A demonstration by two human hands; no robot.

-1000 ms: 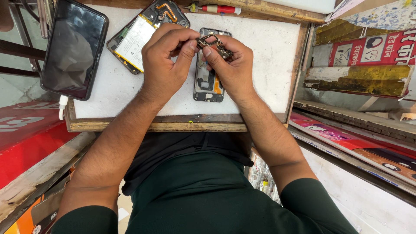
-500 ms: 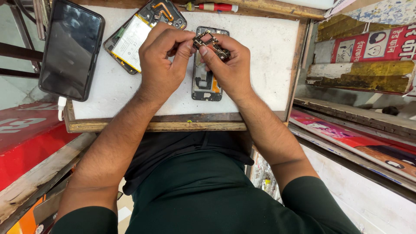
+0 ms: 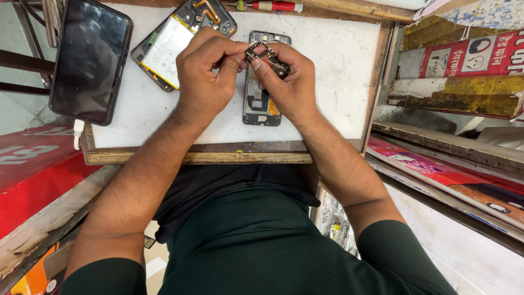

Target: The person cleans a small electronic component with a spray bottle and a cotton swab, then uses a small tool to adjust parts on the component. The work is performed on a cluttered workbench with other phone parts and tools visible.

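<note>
While both hands work above the white table (image 3: pixel 327 82), they pinch one small dark frame piece (image 3: pixel 266 57) between them. The left hand (image 3: pixel 204 74) grips the left end of this piece with the thumb and the bent fingers. The right hand (image 3: pixel 292 87) grips the right end with the thumb and the forefinger, so the piece hangs in the air between the two hands and does not touch the table.

Taking this frame piece as the landmark, an open phone body (image 3: pixel 260 104) lies directly under it on the table, partly hidden by the right hand. Its inner parts are visible, with a small orange spot near its lower end. To the left of the frame piece, behind the left hand, there is a second opened phone (image 3: pixel 172 41) that shows a pale battery and a copper-coloured flat cable. Further left of the frame piece, a phone with a dark screen (image 3: pixel 90 60) lies face up, and its edge goes over the side of the table. Above the frame piece, at the far edge of the table, a screwdriver with a red handle (image 3: pixel 270 6) lies on a wooden strip. Well to the right of the frame piece, beyond the wooden rim of the table, there are worn wooden shelves (image 3: pixel 453 98) with coloured printed sheets.
</note>
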